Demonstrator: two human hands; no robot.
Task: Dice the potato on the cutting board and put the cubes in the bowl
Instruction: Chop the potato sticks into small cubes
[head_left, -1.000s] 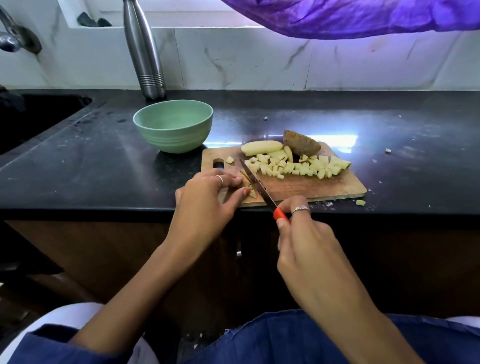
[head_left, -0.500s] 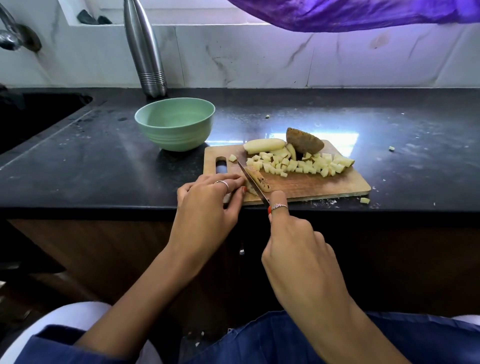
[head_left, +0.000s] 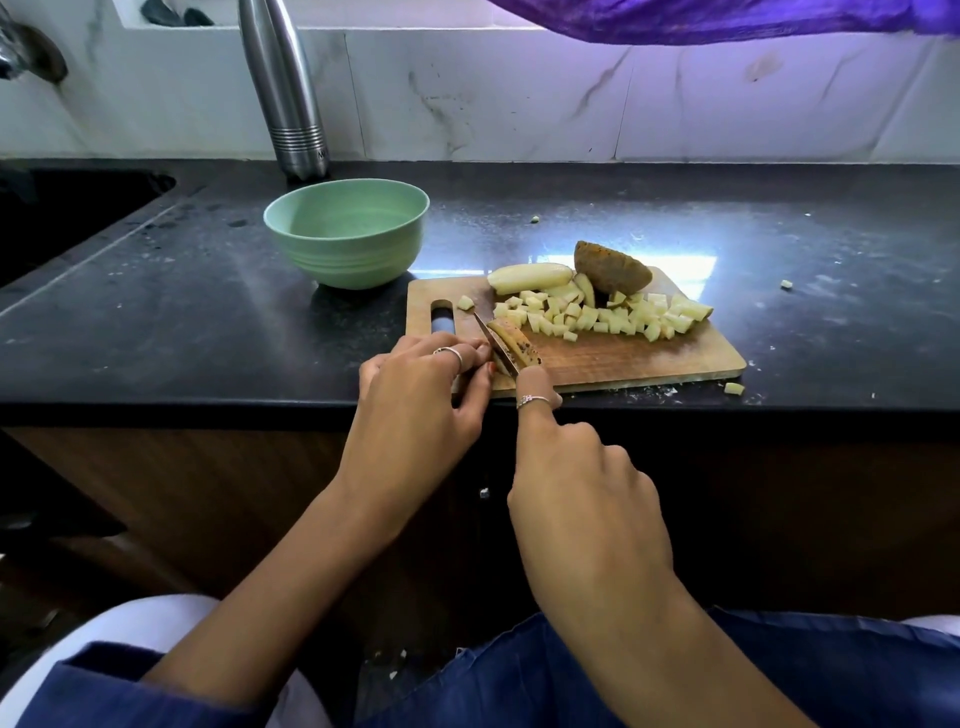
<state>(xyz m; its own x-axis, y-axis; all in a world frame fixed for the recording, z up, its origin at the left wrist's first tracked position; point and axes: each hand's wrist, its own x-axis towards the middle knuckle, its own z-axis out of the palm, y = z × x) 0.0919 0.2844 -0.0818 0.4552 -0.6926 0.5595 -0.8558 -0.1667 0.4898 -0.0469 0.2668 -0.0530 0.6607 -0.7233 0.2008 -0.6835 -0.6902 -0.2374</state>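
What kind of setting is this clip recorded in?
Most likely a home kitchen. A dark stone counter runs along a marble-look tiled wall, with a sink and tap at its left end. A steel bottle stands by the wall, behind a green bowl and a wooden cutting board.

steel bottle (head_left: 291, 98), faint lettering near its base, too small to read

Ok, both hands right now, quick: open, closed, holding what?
Left hand: fingers pinch the potato slice on the cutting board.
Right hand: grips the knife.
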